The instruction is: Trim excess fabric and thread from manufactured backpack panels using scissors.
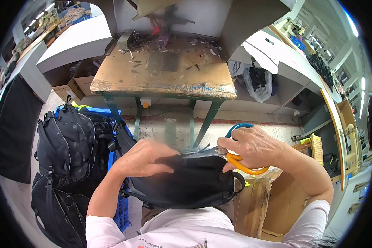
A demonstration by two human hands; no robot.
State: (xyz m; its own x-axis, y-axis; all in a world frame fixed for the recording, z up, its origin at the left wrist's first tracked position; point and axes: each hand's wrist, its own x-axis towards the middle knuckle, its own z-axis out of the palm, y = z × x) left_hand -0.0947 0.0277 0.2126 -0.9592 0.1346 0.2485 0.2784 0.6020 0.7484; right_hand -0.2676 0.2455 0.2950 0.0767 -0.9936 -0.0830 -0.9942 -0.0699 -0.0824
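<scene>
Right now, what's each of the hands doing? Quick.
Left hand: at the black bag, thumb and fingers apart, blurred; grip can't be told.
Right hand: closed, holding scissors.

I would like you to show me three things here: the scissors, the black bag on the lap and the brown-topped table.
Scissors (208,153): head view, on the blades.
Black bag (186,182): head view, on the middle of its fabric.
Brown-topped table (130,80): head view, on a bare part of the top.

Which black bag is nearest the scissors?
The black bag on your lap, with the scissors at its far edge; the other black bags are piled to your left.
</scene>
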